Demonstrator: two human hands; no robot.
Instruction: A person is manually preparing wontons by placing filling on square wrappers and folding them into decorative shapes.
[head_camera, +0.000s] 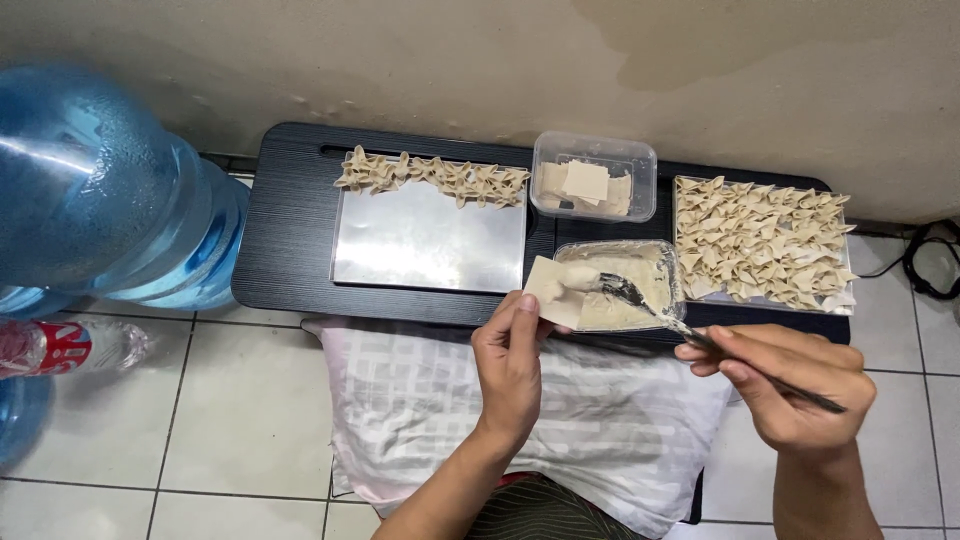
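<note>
Pale dough is the stuff in hand: the left hand (510, 365) pinches a square dumpling wrapper (556, 290) between thumb and fingers, holding it over the near edge of a black lap table (290, 230), just in front of a clear rectangular tub of beige filling (640, 280). The right hand (790, 385) is closed around the handle of a metal fork (650, 308), whose tines touch a dab of filling on the wrapper. Behind the filling tub stands a second clear tub (595, 178) with a stack of flat wrappers. To the left lies a shiny steel tray (430, 245) with one row of folded dumplings along its far edge; to the right, another tray (762, 245) is crowded with folded dumplings. A checked pink-and-white pillow (480, 410) sits under the table. On the tiled floor at left stand a big blue water jug (100, 190) and a clear plastic bottle (70, 347) lying down, with a red label band.
</note>
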